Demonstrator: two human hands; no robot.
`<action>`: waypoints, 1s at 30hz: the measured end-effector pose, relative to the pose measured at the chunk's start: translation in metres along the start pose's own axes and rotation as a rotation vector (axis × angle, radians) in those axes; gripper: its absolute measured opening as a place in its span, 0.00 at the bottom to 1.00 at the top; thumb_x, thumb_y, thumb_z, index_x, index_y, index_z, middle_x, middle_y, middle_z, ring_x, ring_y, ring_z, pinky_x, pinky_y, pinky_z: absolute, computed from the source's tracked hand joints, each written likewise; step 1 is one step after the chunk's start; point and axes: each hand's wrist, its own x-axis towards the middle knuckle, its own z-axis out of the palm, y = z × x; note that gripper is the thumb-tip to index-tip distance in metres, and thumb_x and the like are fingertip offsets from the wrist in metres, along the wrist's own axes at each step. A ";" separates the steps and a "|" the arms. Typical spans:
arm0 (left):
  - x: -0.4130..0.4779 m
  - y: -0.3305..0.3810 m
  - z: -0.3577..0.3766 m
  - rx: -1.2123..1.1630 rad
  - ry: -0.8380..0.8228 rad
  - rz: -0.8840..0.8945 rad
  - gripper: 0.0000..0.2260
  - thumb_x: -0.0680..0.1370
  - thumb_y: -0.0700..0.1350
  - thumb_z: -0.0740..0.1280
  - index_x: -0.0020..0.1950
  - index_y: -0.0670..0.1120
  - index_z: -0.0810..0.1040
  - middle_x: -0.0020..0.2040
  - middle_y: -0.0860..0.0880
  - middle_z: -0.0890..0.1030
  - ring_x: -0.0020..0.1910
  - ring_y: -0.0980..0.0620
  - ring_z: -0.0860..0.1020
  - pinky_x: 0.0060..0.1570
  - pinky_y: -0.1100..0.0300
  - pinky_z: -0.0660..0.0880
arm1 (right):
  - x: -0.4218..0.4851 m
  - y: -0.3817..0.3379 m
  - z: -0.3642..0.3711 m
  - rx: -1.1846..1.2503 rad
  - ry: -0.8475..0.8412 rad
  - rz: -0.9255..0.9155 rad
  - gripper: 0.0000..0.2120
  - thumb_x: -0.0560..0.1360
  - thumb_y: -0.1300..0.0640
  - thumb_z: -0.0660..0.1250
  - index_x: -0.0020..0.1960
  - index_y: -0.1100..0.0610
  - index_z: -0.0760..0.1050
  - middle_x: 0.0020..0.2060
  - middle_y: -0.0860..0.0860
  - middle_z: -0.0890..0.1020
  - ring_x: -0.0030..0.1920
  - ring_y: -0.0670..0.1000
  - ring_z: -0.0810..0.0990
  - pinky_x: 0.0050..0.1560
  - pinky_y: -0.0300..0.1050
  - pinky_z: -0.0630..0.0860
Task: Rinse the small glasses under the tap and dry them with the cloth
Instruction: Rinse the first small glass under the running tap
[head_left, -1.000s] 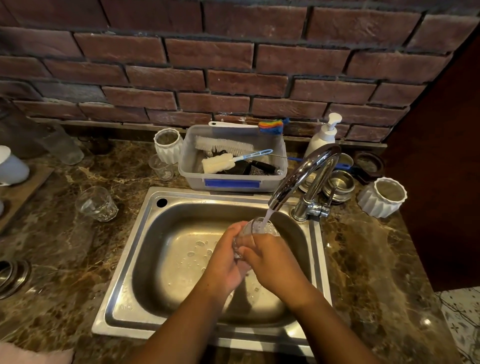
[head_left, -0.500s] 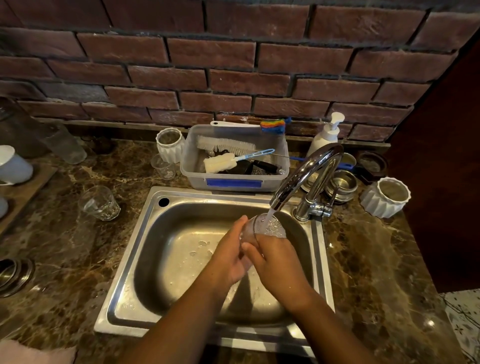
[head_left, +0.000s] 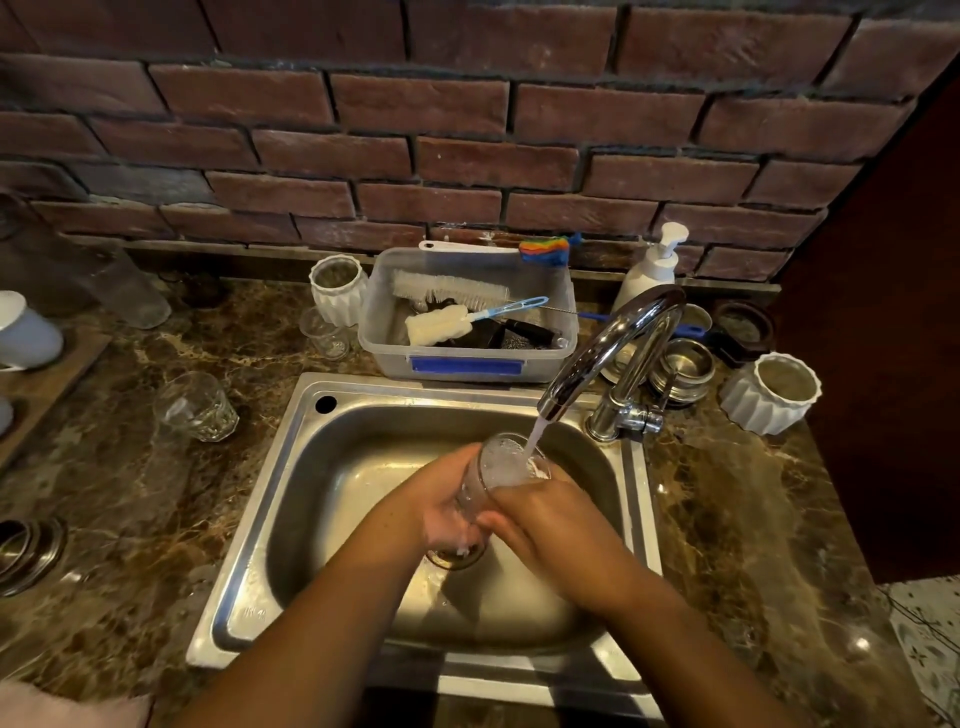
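**Two hands, one glass under the running tap**

Both hands are closing around a single small glass (head_left: 498, 467) over the sink (head_left: 306, 467): the left hand (head_left: 441, 499) is wrapping its fingers round the glass's left side and base, while the right hand (head_left: 550, 519) is gripping it from the right. The glass is tilting with its mouth toward the tap (head_left: 613, 348), and one stream of water is pouring into it.

Two more small clear glasses are waiting on the marble counter (head_left: 130, 493): one (head_left: 196, 406) left of the sink, another (head_left: 324, 332) just beside the plastic tub (head_left: 467, 358) of brushes. Two white ribbed pots are standing by, one (head_left: 337, 288) left of the tub and one (head_left: 774, 392) at far right. A pale pink patch (head_left: 67, 709) at the bottom-left corner is possibly the cloth.
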 end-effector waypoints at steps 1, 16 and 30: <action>0.002 -0.002 0.002 -0.034 0.037 0.031 0.15 0.77 0.52 0.70 0.57 0.42 0.80 0.44 0.45 0.81 0.37 0.50 0.78 0.29 0.61 0.75 | -0.001 -0.003 0.003 0.044 0.020 0.033 0.11 0.82 0.49 0.60 0.57 0.49 0.80 0.55 0.48 0.83 0.58 0.48 0.78 0.62 0.48 0.73; 0.012 -0.026 0.004 -0.192 0.014 0.153 0.16 0.77 0.52 0.70 0.56 0.42 0.84 0.44 0.44 0.85 0.35 0.51 0.82 0.30 0.60 0.78 | 0.000 0.007 0.002 0.040 -0.018 0.079 0.11 0.82 0.49 0.59 0.52 0.48 0.81 0.49 0.47 0.84 0.51 0.49 0.81 0.57 0.49 0.74; 0.001 -0.058 -0.006 -0.187 -0.040 0.205 0.26 0.77 0.63 0.68 0.64 0.46 0.83 0.64 0.41 0.83 0.64 0.43 0.81 0.60 0.47 0.80 | 0.010 0.002 0.029 0.317 0.497 0.123 0.06 0.74 0.49 0.66 0.44 0.51 0.78 0.41 0.44 0.80 0.45 0.44 0.76 0.47 0.44 0.76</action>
